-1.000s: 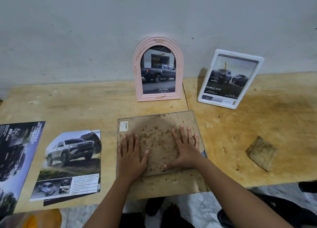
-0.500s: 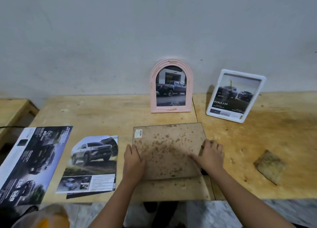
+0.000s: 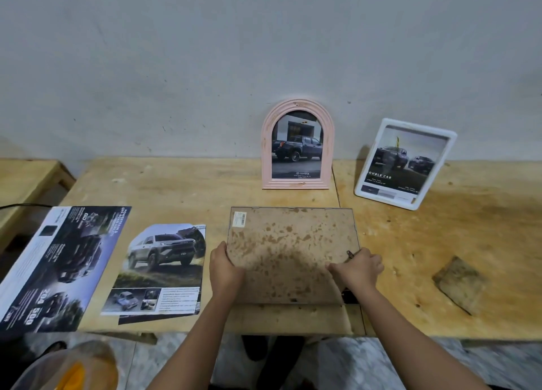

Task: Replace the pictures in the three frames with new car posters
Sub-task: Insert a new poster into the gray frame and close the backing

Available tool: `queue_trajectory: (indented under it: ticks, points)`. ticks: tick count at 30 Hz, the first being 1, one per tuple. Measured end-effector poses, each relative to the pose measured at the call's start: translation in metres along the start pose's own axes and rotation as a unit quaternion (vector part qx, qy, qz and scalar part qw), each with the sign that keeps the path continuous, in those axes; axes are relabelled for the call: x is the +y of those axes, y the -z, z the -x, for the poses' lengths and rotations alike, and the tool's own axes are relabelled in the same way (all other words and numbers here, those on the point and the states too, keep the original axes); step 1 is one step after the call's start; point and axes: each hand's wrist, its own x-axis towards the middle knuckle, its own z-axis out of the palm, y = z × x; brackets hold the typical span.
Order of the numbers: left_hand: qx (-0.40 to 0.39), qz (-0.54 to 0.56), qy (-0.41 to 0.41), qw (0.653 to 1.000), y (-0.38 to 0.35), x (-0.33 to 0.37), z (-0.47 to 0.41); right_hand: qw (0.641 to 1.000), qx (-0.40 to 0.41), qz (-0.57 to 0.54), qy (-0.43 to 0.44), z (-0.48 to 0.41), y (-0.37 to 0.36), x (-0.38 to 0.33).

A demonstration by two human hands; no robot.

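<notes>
**Working the back of the third frame**

Across the wooden table (image 3: 181, 184) the biggest sheet is the dark brochure (image 3: 58, 266) at the lower left of the picture. Next in size is the face-down frame (image 3: 290, 249), lying flat at centre bottom with its stained backing board up. A car poster (image 3: 164, 269) lies just left of it, apart from it.

At the back, the pink arched frame (image 3: 266, 161) and the white frame (image 3: 381, 199) lean on the wall, each showing a pickup picture. We judge those two done and this one the last.

Our left hand (image 3: 225, 268) grips the frame's left edge, fingers curled round it. Our right hand (image 3: 359, 269) holds the right edge, fingers curled, knuckles just below a small metal tab (image 3: 350, 254). We cannot tell whether a fingertip touches the tab.

A brown scrap of board (image 3: 459, 284) lies well apart at the right. A barcode sticker (image 3: 240, 219) sits in the backing's upper left corner.

We cannot tell whether the backing is being freed or fastened. Either way, the next move calls for turning the tabs along the edges while the left hand steadies the frame. If the old picture is still inside, the backing must lift off before the loose poster goes in, face down and square.
</notes>
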Motion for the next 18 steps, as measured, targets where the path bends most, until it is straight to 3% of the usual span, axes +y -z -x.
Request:
queue_trajectory:
  ticks: [5, 11, 14, 18]
  points:
    - [0.057, 0.063, -0.007, 0.996, 0.005, 0.03, 0.0, 0.988, 0.07, -0.128, 0.048, -0.001, 0.015, -0.019]
    - [0.13, 0.165, -0.038, 0.977, 0.018, 0.072, -0.009, 0.934, 0.157, -0.283, 0.15, -0.008, 0.041, -0.041]
    - [0.109, 0.247, -0.011, 0.963, 0.021, 0.076, -0.009, 0.893, 0.125, -0.408, 0.146, -0.016, 0.046, -0.035]
    - [0.007, 0.464, 0.07, 0.883, 0.017, 0.067, -0.001, 0.82, 0.021, -0.565, 0.086, -0.014, 0.053, -0.02]
